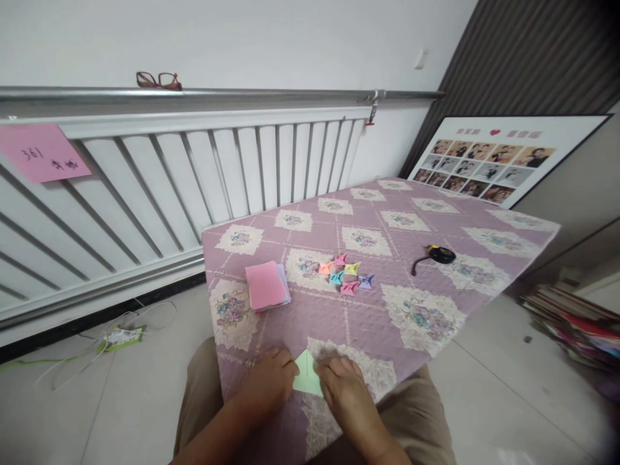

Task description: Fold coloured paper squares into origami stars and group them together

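Observation:
A light green sheet of folding paper (307, 376) lies on the table in front of me, its top folded to a point with a line down the middle. My left hand (272, 380) has its curled fingers on the paper's left edge. On the opposite edge, the fingers of my right hand (345, 386) press together over the paper and hide its right corner. Farther back is a stack of square paper (266, 285), pink on top with a lilac sheet sticking out. To its right sit several small folded paper pieces (341, 274) in pink, orange, yellow, blue and purple.
The purple flowered tablecloth (310, 236) covers the table. A black and yellow object with a strap (440, 254) lies at the right. Behind stands a white radiator (290, 158), with glasses (159, 80) on the pipe above. A photo board (477, 158) leans at the back right.

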Action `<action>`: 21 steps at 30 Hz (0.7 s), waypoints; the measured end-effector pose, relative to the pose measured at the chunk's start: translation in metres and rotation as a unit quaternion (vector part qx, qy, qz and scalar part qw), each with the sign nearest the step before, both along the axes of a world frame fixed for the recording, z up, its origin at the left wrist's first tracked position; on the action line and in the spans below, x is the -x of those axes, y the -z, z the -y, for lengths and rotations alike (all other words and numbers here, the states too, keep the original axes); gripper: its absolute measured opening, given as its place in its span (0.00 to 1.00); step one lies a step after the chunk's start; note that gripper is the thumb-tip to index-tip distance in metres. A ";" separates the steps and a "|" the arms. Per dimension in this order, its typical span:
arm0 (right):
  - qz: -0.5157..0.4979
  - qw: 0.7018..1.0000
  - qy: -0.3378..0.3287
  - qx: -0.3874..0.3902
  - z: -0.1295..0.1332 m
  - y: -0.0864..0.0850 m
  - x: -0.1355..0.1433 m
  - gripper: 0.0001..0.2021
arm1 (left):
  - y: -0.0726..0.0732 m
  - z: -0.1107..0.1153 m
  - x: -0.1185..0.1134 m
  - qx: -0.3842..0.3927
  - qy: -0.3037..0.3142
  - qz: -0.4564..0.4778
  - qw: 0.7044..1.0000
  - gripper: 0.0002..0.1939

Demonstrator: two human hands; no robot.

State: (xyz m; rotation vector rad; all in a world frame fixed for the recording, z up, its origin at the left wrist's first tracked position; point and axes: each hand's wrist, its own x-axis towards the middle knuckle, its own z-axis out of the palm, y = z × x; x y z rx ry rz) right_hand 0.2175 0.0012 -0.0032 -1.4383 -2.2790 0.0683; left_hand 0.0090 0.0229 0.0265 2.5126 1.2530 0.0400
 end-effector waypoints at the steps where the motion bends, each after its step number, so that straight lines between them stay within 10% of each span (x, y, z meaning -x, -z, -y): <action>1: -0.008 1.000 -0.006 0.016 0.001 -0.005 -0.001 0.09 | 0.000 0.001 0.002 0.001 0.000 0.019 1.000 0.04; 8: -0.053 0.983 -0.024 0.175 0.003 -0.034 -0.005 0.20 | 0.005 0.002 0.008 0.022 -0.005 0.043 0.999 0.09; 21: -0.036 0.994 -0.016 0.106 0.006 -0.024 -0.002 0.17 | 0.017 0.001 0.008 -0.015 -0.007 0.057 0.998 0.06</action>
